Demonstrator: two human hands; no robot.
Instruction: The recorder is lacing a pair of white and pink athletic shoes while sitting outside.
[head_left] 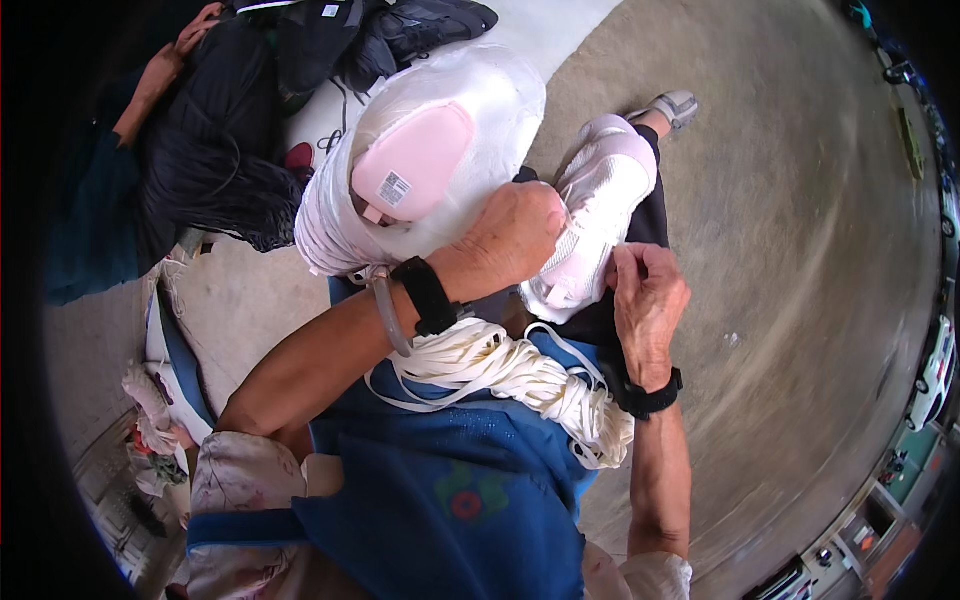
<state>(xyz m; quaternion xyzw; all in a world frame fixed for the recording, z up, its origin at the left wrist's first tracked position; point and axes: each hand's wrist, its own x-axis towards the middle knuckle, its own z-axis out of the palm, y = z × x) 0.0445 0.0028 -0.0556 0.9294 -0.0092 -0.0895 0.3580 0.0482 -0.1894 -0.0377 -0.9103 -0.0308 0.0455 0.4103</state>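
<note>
A white and pink sneaker point(600, 215) lies across my dark-trousered leg, its toe toward the upper right. My left hand point(515, 230) is closed at the shoe's left side, fingers curled and mostly hidden from view. On the other side of the shoe, near its opening, my right hand point(648, 300) pinches thumb against fingertips. Whatever sits in either grip is too small or hidden to make out. A thick bundle of white shoelaces point(510, 375) rests on my blue apron point(450, 500), just below both hands.
Left of the shoe, a clear plastic bag point(500, 100) surrounds more pink and white footwear with a pink insole point(415, 165). Black shoes point(420, 35) lie beyond it. A co-worker's hand point(197, 28) is at far left, near black laces point(215, 190). Vehicles point(935, 375) line the right rim.
</note>
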